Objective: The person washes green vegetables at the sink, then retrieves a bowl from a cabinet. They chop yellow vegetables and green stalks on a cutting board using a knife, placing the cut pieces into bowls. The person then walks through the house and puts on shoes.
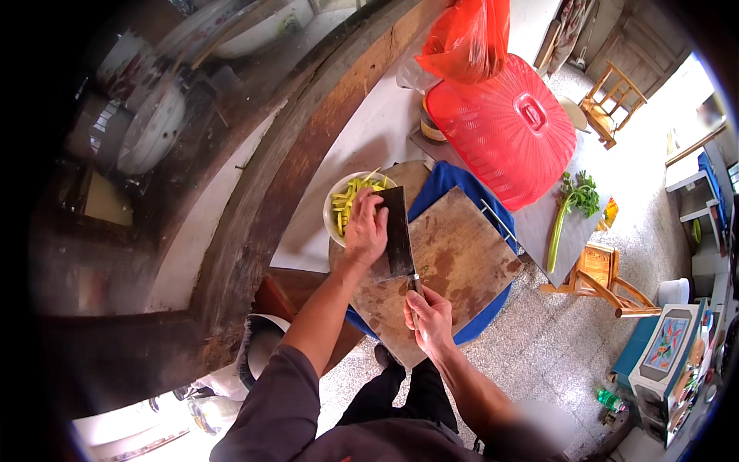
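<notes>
My right hand (428,317) grips the wooden handle of a cleaver (398,237), whose dark, broad blade is tilted over the left part of a wooden cutting board (462,254). Beside the blade's upper left is my left hand (366,228), thumb and fingers apart, at the rim of a white bowl (328,222). Yellow-green vegetable strips (344,205) fill that bowl. What lies under the left palm is hidden. The board is stained and rests on a blue cloth (441,179) over a round stool or table.
A red plastic mesh food cover (508,127) stands on the grey table (528,231), with a celery stalk (557,231) beside it. Above hangs a red plastic bag (470,40). A dark wooden cabinet (242,231) borders the left; a wooden chair (597,271) stands right.
</notes>
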Motion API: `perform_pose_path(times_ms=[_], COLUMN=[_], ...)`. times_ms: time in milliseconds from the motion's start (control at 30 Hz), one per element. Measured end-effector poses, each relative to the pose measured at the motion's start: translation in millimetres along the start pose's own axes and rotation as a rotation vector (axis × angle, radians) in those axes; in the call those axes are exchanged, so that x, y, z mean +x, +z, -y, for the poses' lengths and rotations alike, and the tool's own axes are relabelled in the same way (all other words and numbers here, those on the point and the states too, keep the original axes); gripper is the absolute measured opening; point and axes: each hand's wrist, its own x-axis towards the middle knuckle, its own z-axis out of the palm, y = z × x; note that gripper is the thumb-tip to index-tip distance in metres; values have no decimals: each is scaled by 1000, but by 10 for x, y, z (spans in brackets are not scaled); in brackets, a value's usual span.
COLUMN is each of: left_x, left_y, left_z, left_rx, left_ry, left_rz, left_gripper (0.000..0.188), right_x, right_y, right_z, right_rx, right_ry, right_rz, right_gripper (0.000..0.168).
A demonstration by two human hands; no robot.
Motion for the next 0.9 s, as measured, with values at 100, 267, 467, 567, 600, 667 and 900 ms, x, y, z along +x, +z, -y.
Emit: perform_pose_path(times_ms=[100, 267, 467, 567, 600, 667, 900], left_x=[43, 62, 195, 92, 67, -85, -129], left_y=[69, 32, -244, -355, -369, -370, -436], left_z=[383, 520, 141, 52, -38, -131, -191], left_rx=[113, 260, 87, 74, 28, 59, -23], left_ry=[19, 43, 65, 82, 55, 3, -355], left_rz=[21, 159, -19, -42, -32, 59, 10], left_gripper=[21, 27, 28, 23, 16, 14, 10], right_x=[12, -120, -112, -107, -121, -149, -313], right_y=[20, -192, -287, -429, -433, -549, -1076], right_z=[76, 248, 511, 547, 585, 579, 356], right_rx=[-13, -63, -43, -88, -86, -78, -66], right_ry=[4, -19, -75, -92, -84, -75, -61], right_rz=[-44, -134, -186, -163, -170, -188, -294], right_gripper=[13, 17, 20, 19, 19, 20, 24])
